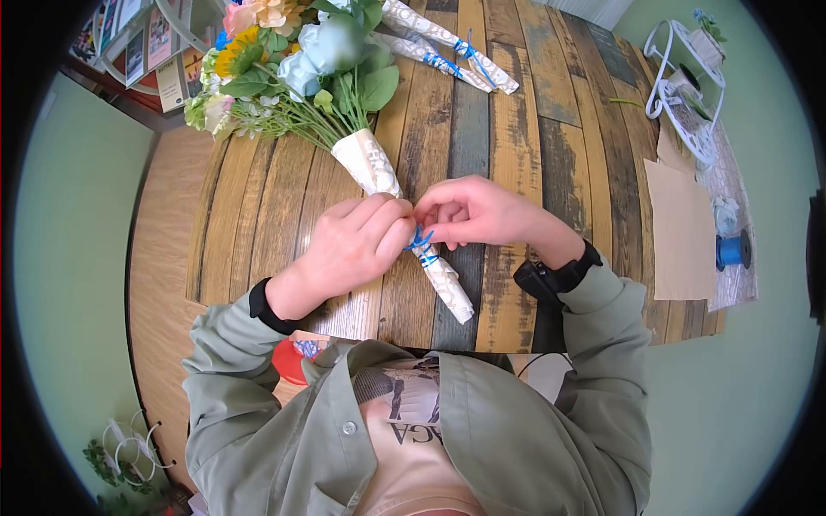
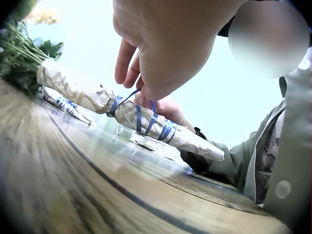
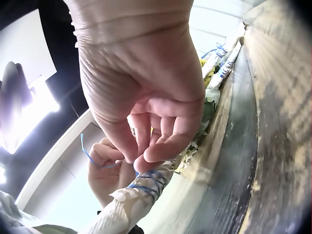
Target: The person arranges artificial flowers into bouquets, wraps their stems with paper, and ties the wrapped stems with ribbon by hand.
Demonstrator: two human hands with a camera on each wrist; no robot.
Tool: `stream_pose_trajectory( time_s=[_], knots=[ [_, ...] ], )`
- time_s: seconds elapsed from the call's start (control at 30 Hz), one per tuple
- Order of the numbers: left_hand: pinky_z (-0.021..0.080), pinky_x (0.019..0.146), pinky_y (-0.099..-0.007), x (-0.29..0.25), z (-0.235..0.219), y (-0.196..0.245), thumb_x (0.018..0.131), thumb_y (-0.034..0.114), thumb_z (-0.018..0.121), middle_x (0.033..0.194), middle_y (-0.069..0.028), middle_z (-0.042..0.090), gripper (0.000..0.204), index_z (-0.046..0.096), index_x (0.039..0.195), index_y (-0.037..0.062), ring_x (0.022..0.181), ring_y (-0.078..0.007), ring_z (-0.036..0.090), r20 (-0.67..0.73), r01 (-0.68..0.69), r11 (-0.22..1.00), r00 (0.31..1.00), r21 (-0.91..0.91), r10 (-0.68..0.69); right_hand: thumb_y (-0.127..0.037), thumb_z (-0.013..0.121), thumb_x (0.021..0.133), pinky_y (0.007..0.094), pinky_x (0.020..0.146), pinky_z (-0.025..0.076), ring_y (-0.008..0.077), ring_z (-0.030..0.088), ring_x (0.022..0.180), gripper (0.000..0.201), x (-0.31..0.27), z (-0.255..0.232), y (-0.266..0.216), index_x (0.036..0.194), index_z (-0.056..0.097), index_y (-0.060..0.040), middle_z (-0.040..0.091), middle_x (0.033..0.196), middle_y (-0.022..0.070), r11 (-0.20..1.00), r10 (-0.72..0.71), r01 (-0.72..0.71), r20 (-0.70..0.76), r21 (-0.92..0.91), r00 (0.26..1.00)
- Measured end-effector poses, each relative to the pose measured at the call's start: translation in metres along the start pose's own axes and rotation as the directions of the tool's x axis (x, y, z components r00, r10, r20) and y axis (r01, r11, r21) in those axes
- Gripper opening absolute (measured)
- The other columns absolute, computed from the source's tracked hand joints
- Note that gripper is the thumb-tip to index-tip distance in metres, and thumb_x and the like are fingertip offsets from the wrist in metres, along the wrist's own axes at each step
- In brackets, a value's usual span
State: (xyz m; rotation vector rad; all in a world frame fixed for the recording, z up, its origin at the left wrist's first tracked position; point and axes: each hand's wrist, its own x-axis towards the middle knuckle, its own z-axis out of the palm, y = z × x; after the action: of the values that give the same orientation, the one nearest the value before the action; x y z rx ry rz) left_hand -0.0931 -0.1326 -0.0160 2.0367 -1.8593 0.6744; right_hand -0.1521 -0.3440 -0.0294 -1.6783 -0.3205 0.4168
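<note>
A bouquet's stems are wrapped in patterned white paper [image 1: 368,163], lying slanted over the table's front part. Blue ribbon [image 2: 139,119] winds several times round the narrow lower wrap. My left hand [image 1: 357,241] pinches a strand of this ribbon just above the wrap, and a loose ribbon end [image 3: 83,142] sticks out by its fingers in the right wrist view. From the other side, my right hand [image 1: 477,213] brings thumb and fingertips together on the ribbon, right at the wrap. Its curled fingers partly hide the strand. The flowers [image 1: 314,60] are orange, yellow and pale blue.
Two more paper wraps [image 1: 447,52] tied with blue ribbon lie at the back of the wooden table [image 1: 508,163]. On the right are brown paper [image 1: 681,228], a blue ribbon spool [image 1: 732,251] and a white metal stand [image 1: 658,95]. A rack of cards [image 1: 146,52] stands at the back left.
</note>
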Motion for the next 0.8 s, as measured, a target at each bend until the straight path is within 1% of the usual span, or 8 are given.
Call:
stream_pose_trajectory(
  time_s=[0.07, 0.13, 0.17, 0.27, 0.4, 0.6, 0.73, 0.8],
  knots=[
    [0.045, 0.054, -0.0282, 0.000, 0.000, -0.001, 0.066, 0.013, 0.066, 0.087, -0.0035, 0.058, 0.023, 0.053, 0.084, 0.0069, 0.074, -0.0166, 0.060, 0.007, -0.004, 1.000, 1.000, -0.004, 0.004, -0.013, 0.063, 0.083, 0.0244, 0.052, 0.043, 0.0108, 0.058, 0.057, 0.015, 0.001, 0.005, -0.003, 0.091, 0.061, -0.0003, 0.062, 0.074, 0.0057, 0.997, -0.042, 0.040, -0.019, -0.071, 0.999],
    [0.045, 0.054, -0.0284, -0.001, 0.000, -0.001, 0.066, 0.013, 0.066, 0.087, -0.0036, 0.058, 0.023, 0.052, 0.083, 0.0069, 0.074, -0.0168, 0.060, 0.014, -0.007, 1.000, 1.000, -0.007, 0.007, -0.012, 0.065, 0.079, 0.0292, 0.051, 0.043, 0.0167, 0.057, 0.056, 0.015, 0.001, 0.012, -0.006, 0.086, 0.059, -0.0006, 0.058, 0.070, 0.0083, 0.893, -0.227, 0.166, -0.101, -0.418, 0.969],
    [0.046, 0.054, -0.0286, -0.002, 0.000, -0.001, 0.066, 0.013, 0.067, 0.086, -0.0037, 0.058, 0.023, 0.052, 0.083, 0.0069, 0.074, -0.0170, 0.060, 0.022, -0.010, 1.000, 1.000, -0.010, 0.011, -0.012, 0.065, 0.076, 0.0336, 0.052, 0.043, 0.0219, 0.056, 0.056, 0.014, 0.001, 0.015, -0.006, 0.082, 0.058, -0.0012, 0.055, 0.070, 0.0101, 0.852, -0.291, 0.201, -0.117, -0.483, 0.950],
    [0.047, 0.056, -0.0286, -0.002, -0.001, -0.001, 0.065, 0.013, 0.067, 0.085, -0.0040, 0.057, 0.023, 0.052, 0.082, 0.0067, 0.074, -0.0173, 0.060, 0.044, -0.049, 0.999, 0.998, 0.006, 0.049, -0.015, 0.066, 0.077, 0.0333, 0.053, 0.045, 0.0213, 0.057, 0.057, 0.015, 0.000, 0.016, -0.009, 0.082, 0.059, -0.0018, 0.059, 0.070, 0.0096, 0.760, -0.296, 0.179, -0.089, -0.625, 0.951],
    [0.048, 0.057, -0.0289, -0.004, 0.000, -0.001, 0.065, 0.012, 0.067, 0.085, -0.0042, 0.057, 0.023, 0.052, 0.081, 0.0064, 0.074, -0.0176, 0.060, 0.051, -0.051, 0.999, 0.997, -0.001, 0.051, -0.018, 0.066, 0.078, 0.0321, 0.054, 0.045, 0.0206, 0.059, 0.058, 0.017, -0.001, 0.006, -0.010, 0.081, 0.060, -0.0024, 0.061, 0.069, 0.0095, 0.906, -0.146, 0.099, -0.086, -0.412, 0.986],
    [0.049, 0.057, -0.0288, -0.007, -0.007, 0.003, 0.065, 0.010, 0.066, 0.087, -0.0047, 0.057, 0.022, 0.054, 0.083, 0.0053, 0.078, -0.0179, 0.060, 0.037, -0.008, 0.997, 0.999, -0.075, 0.011, -0.021, 0.065, 0.081, 0.0329, 0.055, 0.044, 0.0240, 0.059, 0.060, 0.018, -0.006, -0.006, -0.018, 0.075, 0.060, -0.0040, 0.060, 0.065, 0.0099, 0.859, -0.178, 0.149, -0.012, -0.490, 0.984],
    [0.050, 0.063, -0.0309, -0.023, -0.012, 0.007, 0.068, 0.007, 0.064, 0.091, -0.0053, 0.058, 0.022, 0.055, 0.088, 0.0042, 0.086, -0.0200, 0.059, 0.241, -0.036, 0.980, 0.967, -0.197, 0.084, -0.021, 0.062, 0.086, 0.0315, 0.054, 0.042, 0.0214, 0.054, 0.058, 0.022, -0.003, -0.012, 0.006, 0.074, 0.058, -0.0030, 0.053, 0.062, 0.0087, 0.689, -0.244, 0.174, 0.000, -0.703, 0.970],
    [0.051, 0.066, -0.0321, -0.025, -0.011, 0.006, 0.070, 0.005, 0.063, 0.093, -0.0059, 0.059, 0.021, 0.055, 0.089, 0.0038, 0.088, -0.0210, 0.059, 0.296, -0.041, 0.965, 0.948, -0.259, 0.120, -0.021, 0.060, 0.086, 0.0342, 0.054, 0.040, 0.0263, 0.050, 0.055, 0.023, -0.002, -0.008, 0.005, 0.072, 0.056, -0.0034, 0.049, 0.061, 0.0113, 0.675, -0.008, 0.044, 0.053, -0.736, 0.999]
  ],
)
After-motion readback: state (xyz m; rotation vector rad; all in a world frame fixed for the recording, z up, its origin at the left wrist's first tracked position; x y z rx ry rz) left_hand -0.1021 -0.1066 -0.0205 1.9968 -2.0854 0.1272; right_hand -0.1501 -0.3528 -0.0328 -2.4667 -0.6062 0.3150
